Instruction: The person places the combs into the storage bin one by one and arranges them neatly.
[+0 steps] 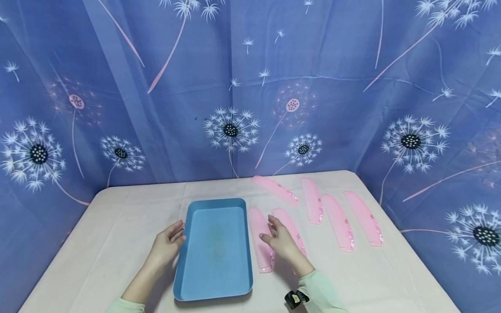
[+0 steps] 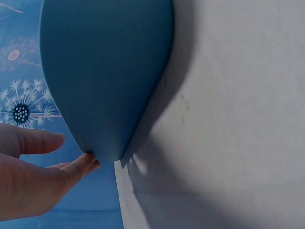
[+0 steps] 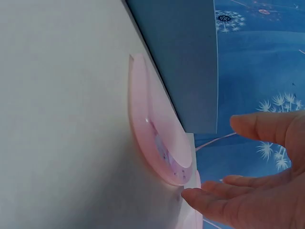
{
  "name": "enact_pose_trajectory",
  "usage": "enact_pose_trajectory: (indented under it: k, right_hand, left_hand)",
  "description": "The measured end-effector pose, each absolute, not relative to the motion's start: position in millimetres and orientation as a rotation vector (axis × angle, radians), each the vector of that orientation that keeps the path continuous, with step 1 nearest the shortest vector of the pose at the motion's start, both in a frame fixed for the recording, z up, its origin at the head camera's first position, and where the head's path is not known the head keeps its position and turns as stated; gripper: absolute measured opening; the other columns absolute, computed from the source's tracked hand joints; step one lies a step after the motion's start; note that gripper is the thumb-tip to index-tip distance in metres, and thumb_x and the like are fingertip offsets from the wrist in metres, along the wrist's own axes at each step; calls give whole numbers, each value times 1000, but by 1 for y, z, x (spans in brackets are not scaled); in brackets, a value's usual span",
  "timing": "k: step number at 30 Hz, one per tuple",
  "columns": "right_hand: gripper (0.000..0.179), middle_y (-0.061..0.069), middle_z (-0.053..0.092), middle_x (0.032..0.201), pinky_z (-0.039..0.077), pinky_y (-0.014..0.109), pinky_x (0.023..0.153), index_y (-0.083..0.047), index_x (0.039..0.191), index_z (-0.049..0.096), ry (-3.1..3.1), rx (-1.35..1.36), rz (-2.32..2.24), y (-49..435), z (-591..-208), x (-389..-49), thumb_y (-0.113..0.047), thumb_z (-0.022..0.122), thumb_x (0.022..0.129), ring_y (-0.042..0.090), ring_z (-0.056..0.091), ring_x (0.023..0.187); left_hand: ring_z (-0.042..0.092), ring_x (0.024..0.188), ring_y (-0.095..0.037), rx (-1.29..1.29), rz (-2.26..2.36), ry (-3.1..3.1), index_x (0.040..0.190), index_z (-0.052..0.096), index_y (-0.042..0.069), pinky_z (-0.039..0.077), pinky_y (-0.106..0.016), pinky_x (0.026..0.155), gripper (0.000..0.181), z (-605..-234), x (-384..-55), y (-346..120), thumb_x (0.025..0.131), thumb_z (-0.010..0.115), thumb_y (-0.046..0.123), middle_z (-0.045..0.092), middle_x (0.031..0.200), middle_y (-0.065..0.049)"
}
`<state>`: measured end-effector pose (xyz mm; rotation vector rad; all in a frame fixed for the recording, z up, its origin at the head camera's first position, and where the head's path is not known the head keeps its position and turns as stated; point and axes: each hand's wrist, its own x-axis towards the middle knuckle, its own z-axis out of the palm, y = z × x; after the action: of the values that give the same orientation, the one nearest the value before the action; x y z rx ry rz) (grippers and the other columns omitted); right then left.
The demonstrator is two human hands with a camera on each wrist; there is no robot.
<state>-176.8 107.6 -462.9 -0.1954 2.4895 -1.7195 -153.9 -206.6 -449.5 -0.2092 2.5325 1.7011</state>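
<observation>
A blue rectangular tray [image 1: 215, 248] lies flat on the table with nothing in it. At its left side is my left hand [image 1: 167, 244]; in the left wrist view a fingertip appears to touch the tray wall [image 2: 105, 76] while the thumb stays apart. My right hand [image 1: 283, 243] hovers to the tray's right, thumb and fingers spread, holding nothing. Below and beside it lie two pink combs, one nearest the tray [image 1: 258, 234] and another partly hidden behind the hand [image 1: 287, 221]. In the right wrist view a pink comb [image 3: 164, 129] lies alongside the tray.
More pink combs lie farther right: one slanted at the back [image 1: 274, 189], one near it [image 1: 311, 200], and others toward the right edge [image 1: 364, 217]. A white cloth [image 1: 129, 217] covers the table. Blue dandelion-print curtains [image 1: 176, 130] hang around it. A black device [image 1: 296, 299] sits at the right wrist.
</observation>
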Motion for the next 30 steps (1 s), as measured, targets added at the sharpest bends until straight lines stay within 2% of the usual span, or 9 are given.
enact_pose_trajectory:
  k: [10,22,30]
  right_hand:
    - [66,38,39,138,39,53,104,16,138,34,2566,-139,-1631,101,-466,-177,-1,66,83,50,43,125]
    - [82,36,43,136,39,52,105,13,139,34,2666,-94,-1475,94,-471,-182,9,75,69,47,43,126]
    - [89,31,49,132,42,53,102,12,138,38,2780,-58,-1362,91,-476,-185,8,81,60,47,45,121]
  left_hand:
    - [43,130,-43,-296,1648,2535,143,31,-11,45,-31,97,53,-459,-158,-207,93,47,-3,38,142,-32]
    - [47,126,-43,-323,1616,2568,140,37,-12,48,-32,95,49,-463,-159,-206,92,46,-5,42,139,-34]
    - [46,126,-44,-323,1597,2556,140,36,-12,47,-34,96,48,-462,-159,-205,94,45,-4,42,138,-35]
